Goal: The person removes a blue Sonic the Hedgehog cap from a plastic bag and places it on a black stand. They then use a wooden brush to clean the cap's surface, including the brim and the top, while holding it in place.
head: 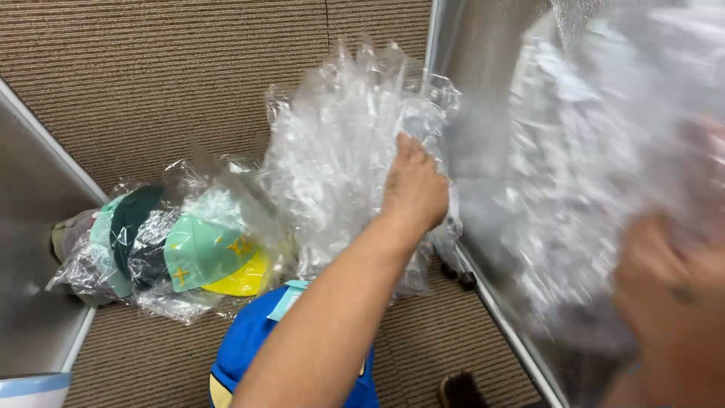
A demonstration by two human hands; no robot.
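Observation:
My left hand (pixel 414 189) reaches forward and grips a tall crumpled bundle of clear plastic bags (pixel 340 143) that stands on the carpet. My right hand (pixel 668 298) is close to the camera at the right and badly blurred. It appears closed on a second mass of clear plastic (pixel 596 151), held up in front of a metal surface. Beneath my left forearm lies a blue cap (pixel 245 344) with a pale blue and yellow trim.
Several caps in clear bags (pixel 162 249) lie on the brown ribbed carpet (pixel 174 68) at the left; one is mint green with yellow crosses and a yellow brim. A grey metal panel (pixel 30 227) stands at the left. A metal edge (pixel 498 313) runs diagonally at the right.

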